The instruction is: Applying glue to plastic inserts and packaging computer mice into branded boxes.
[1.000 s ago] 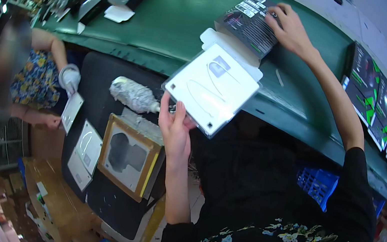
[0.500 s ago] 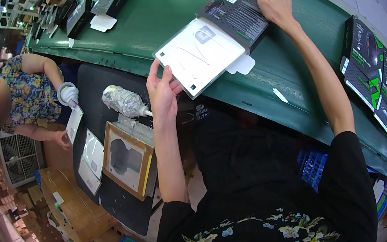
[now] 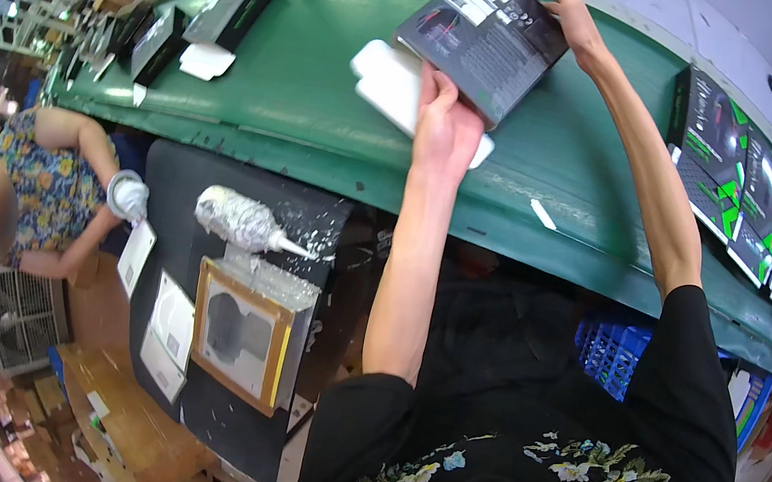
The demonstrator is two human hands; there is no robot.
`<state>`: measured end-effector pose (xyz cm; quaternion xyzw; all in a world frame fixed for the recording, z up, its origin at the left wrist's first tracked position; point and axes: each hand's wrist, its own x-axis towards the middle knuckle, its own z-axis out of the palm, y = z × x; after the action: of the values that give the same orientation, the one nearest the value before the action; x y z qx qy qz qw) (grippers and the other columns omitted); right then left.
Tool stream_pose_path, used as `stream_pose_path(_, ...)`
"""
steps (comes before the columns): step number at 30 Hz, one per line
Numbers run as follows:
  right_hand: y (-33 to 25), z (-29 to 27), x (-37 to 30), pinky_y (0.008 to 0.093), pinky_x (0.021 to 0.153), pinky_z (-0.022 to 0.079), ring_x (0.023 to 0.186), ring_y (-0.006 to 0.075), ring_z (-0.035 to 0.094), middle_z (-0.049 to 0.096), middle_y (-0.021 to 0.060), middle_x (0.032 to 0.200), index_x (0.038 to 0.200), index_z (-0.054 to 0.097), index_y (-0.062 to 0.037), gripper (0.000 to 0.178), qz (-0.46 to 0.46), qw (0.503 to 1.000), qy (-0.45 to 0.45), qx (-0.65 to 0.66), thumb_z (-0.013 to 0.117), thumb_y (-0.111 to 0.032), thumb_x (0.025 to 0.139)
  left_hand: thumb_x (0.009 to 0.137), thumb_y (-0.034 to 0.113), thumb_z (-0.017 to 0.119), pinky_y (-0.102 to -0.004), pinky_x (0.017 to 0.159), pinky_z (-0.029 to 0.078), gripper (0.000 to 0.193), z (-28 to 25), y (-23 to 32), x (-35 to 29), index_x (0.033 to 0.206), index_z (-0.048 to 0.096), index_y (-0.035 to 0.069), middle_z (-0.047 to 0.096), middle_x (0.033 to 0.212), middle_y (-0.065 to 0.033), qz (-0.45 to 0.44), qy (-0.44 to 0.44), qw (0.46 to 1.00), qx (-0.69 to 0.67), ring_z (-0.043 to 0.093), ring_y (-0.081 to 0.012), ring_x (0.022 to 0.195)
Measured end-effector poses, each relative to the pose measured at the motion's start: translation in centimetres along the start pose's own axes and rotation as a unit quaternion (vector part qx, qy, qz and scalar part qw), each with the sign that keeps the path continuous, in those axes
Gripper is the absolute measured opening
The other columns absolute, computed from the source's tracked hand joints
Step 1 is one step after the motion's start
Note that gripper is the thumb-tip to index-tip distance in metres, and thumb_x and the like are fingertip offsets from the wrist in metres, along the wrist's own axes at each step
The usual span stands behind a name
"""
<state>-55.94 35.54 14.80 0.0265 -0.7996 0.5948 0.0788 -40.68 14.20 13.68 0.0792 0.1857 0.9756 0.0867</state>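
A black printed box [image 3: 483, 40] lies slanted over the green work surface, its near end toward me. My left hand [image 3: 449, 130] is at that near end, thumb and bent fingers against the edge; some fingertips are hidden there. White card flaps [image 3: 385, 85] stick out from the same end, beside and beneath this hand. My right hand [image 3: 568, 18] is at the far right edge of the box, fingers spread, fingertips at or just beside the edge. The white tray is out of sight.
Several black-and-green boxes [image 3: 713, 152] stand in a row at the right. More dark boxes [image 3: 231, 10] lie far left. On the black mat are a foil-wrapped bottle [image 3: 243, 220], a framed screen [image 3: 240, 334] and white sheets [image 3: 169, 333]. Another person [image 3: 53, 178] works at the left.
The white tray has gone from view at the box's near end. My left hand has moved up and right to that end. My right hand's fingers have spread from their grip.
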Motion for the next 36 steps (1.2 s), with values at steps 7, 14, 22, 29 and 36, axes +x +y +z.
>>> stream_pose_path(7, -5.2, -2.2, -0.4, 0.0401, 0.092, 0.045, 0.099, 0.0295, 0.057, 0.056, 0.0191, 0.118, 0.138, 0.045, 0.0047, 0.107, 0.131, 0.979, -0.138, 0.071, 0.019, -0.085, 0.085, 0.089, 0.023, 0.068, -0.034, 0.1, 0.043, 0.04, 1.7, 2.7, -3.0, 0.124, 0.061, 0.006, 0.062, 0.128, -0.0109, 0.062, -0.159, 0.587, 0.791, 0.057, -0.0225, 0.117)
stream_pose_path(14, -1.2, -1.6, -4.7, 0.0323, 0.097, 0.04, 0.104, 0.0224, 0.059, 0.068, 0.0131, 0.106, 0.111, 0.066, 0.0004, 0.071, 0.002, 0.962, -0.098, -0.253, 0.03, -0.06, 0.1, 0.094, 0.015, 0.056, -0.0429, 0.109, 0.036, 0.037, -3.4, -4.3, -5.1, 0.13, 0.056, 0.007, 0.051, 0.137, -0.019, 0.026, -0.047, 0.853, 0.519, 0.047, -0.0353, 0.128)
stream_pose_path(22, -1.9, 0.9, -10.3, 0.0613, 0.099, 0.034, 0.124, 0.0365, 0.049, 0.055, 0.0174, 0.128, 0.133, 0.052, -0.0109, 0.053, -0.308, 0.786, 0.055, -0.533, 0.057, -0.039, 0.089, 0.094, 0.015, 0.056, -0.0446, 0.109, 0.036, 0.037, 0.4, -5.3, -6.7, 0.129, 0.057, 0.006, 0.052, 0.136, -0.0196, -0.05, -0.064, 0.717, 0.693, 0.047, -0.0362, 0.128)
stream_pose_path(29, -6.4, 9.7, -16.1, 0.0749, 0.106, 0.015, 0.139, 0.0422, 0.032, 0.051, 0.0102, 0.14, 0.11, 0.072, -0.0214, 0.053, -0.178, 0.879, -0.073, -0.437, 0.034, -0.057, 0.096, 0.094, 0.016, 0.056, -0.0462, 0.108, 0.035, 0.036, 2.2, -5.0, -6.1, 0.129, 0.058, 0.005, 0.053, 0.135, -0.0202, -0.08, -0.308, 0.558, 0.766, 0.047, -0.0371, 0.129)
stream_pose_path(36, -3.5, -5.6, -17.9, 0.0718, 0.106, 0.015, 0.139, 0.0427, 0.027, 0.048, 0.0168, 0.139, 0.109, 0.071, -0.0067, 0.068, -0.023, 0.918, 0.041, -0.393, 0.031, -0.06, 0.096, 0.097, 0.01, 0.051, -0.0487, 0.11, 0.032, 0.034, 10.5, -12.1, -12.0, 0.129, 0.056, 0.0, 0.052, 0.136, -0.0213, 0.09, -0.433, 0.448, 0.777, 0.042, -0.0407, 0.134)
